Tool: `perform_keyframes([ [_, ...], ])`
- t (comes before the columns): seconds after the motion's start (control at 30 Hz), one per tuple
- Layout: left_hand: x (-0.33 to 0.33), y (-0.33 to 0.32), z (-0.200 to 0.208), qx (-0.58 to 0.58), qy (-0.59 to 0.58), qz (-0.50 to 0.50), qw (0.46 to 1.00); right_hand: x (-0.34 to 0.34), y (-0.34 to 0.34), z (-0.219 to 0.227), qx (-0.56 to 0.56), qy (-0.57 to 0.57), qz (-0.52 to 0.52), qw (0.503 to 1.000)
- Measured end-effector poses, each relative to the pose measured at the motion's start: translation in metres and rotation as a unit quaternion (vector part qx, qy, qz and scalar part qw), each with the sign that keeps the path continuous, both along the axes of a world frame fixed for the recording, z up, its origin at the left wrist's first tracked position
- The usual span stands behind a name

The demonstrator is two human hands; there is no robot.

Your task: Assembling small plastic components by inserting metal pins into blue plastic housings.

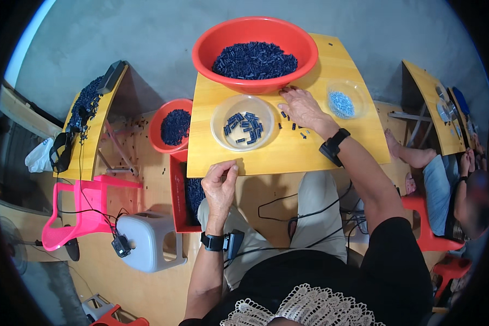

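Note:
My right hand (303, 110) is low over the yellow table (206, 146), its fingers stretched out beside the base of a big red basin (255, 83). That basin holds a heap of small dark blue plastic pieces (255, 60). A few more dark pieces (294, 126) lie loose by the right palm. My left hand (221, 187) is at the near table edge with thumb and fingers closed together; whatever is between them is hidden. In front of it stands a round clear tub (217, 127) with some dark pieces inside.
A clear bowl (358, 103) of small light blue parts sits at the table's right. On the floor to the left are a red bucket (156, 133) and a red crate (177, 190) of dark pieces. A pink chair (87, 209), a grey stool (146, 239) and cables stand nearby. Another person sits far right.

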State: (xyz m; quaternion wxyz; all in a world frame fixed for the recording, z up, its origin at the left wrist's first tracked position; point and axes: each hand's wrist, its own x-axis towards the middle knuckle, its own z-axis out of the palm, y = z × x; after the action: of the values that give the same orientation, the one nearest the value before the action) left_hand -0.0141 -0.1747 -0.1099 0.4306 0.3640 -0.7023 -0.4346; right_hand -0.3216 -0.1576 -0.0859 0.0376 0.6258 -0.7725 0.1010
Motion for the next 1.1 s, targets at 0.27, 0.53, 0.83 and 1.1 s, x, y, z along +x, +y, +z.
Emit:
perform_keyframes([
  [0.27, -0.019, 0.020, 0.004, -0.078, -0.023, 0.031, 0.996, 0.009, 0.034, 0.007, -0.016, -0.051, 0.051, 0.997],
  [0.53, -0.054, 0.040, 0.007, -0.059, -0.028, -0.058, 0.996, 0.003, 0.073, 0.032, -0.171, -0.242, -0.010, 0.955],
  [0.83, -0.063, 0.036, 0.008, -0.022, -0.017, -0.079, 0.996, -0.003, 0.093, 0.007, -0.171, -0.121, -0.089, 0.974],
  [1.1, -0.062, 0.037, 0.009, -0.017, -0.017, -0.084, 0.996, 0.000, 0.070, 0.008, -0.112, -0.094, -0.108, 0.983],
])
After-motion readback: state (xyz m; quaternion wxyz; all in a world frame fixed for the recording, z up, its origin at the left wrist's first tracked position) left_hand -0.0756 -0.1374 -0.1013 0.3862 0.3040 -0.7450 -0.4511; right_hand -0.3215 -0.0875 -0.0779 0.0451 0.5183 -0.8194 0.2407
